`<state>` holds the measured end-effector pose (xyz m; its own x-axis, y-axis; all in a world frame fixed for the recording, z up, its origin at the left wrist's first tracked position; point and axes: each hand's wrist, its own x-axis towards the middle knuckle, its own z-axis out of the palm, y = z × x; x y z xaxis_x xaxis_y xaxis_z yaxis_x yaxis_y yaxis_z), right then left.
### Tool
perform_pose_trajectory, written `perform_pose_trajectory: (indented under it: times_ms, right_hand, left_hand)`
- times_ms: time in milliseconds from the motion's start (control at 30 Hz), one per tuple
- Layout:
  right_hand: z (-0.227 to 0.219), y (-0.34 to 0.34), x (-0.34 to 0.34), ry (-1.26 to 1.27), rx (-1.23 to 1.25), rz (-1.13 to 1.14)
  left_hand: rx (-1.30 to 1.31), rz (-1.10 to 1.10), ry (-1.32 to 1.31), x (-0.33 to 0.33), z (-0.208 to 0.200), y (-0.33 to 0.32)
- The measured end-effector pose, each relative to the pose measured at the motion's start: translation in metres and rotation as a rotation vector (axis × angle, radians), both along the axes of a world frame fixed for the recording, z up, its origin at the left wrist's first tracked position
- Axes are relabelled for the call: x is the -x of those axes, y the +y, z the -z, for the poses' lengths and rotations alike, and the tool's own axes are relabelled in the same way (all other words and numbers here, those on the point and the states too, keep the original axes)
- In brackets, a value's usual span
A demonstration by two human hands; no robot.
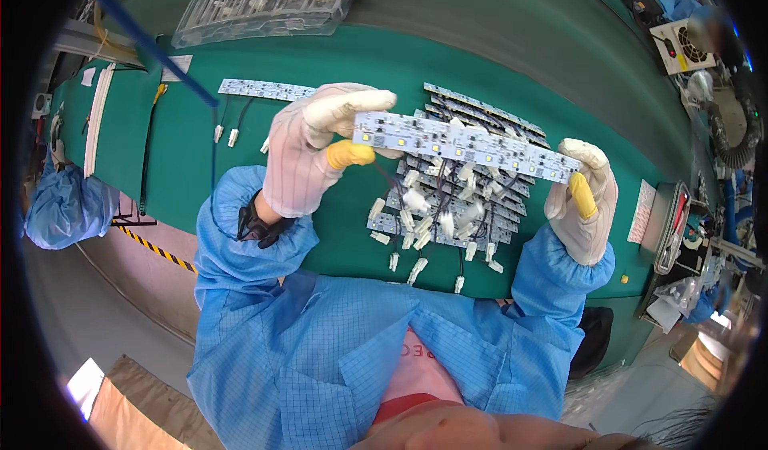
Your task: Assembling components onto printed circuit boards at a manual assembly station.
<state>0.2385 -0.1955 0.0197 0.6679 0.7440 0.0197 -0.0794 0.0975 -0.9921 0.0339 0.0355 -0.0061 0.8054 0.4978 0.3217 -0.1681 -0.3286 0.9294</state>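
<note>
A long white LED circuit board strip [468, 148] is held up level between my two gloved hands. My left hand [320, 134] pinches its left end, yellow-tipped thumb below and fingers above. At the strip's right end, my right hand [586, 194] grips it between thumb and fingers. Beneath it lies a stack of similar LED strips [504, 210], fanned out, with dark wires and white plug connectors [418, 268] spilling toward me. Another LED strip [268, 90] with two wired connectors rests flat on the mat, partly hidden behind my left hand.
Work lies on a green mat [192, 122]. A clear plastic tray [264, 30] of white connectors stands at the far side. A blue cord [152, 42] hangs at left, near a co-worker's blue sleeve [68, 206]. A metal-edged bin [672, 226] stands at right.
</note>
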Motion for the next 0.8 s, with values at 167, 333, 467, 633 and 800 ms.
perform_pose_trajectory:
  times_ms: [167, 333, 467, 633, 800]
  right_hand:
    - [-0.001, -0.003, -0.001, 0.039, -0.016, -0.019]
    - [-0.003, -0.006, 0.001, 0.005, 0.029, 0.011]
    - [-0.002, -0.010, 0.003, -0.057, -0.046, -0.043]
    - [-0.013, -0.010, 0.007, -0.041, 0.067, -0.041]
    - [-0.013, -0.014, 0.007, -0.022, 0.110, -0.066]
  left_hand:
    - [0.097, 0.060, -0.015, 0.001, 0.005, 0.004]
    - [0.169, 0.084, -0.031, 0.001, 0.009, 0.004]
    - [0.141, 0.066, -0.107, -0.004, 0.014, 0.007]
    - [0.109, -0.038, -0.082, -0.006, 0.013, 0.006]
    - [0.076, -0.024, -0.073, -0.007, 0.020, 0.011]
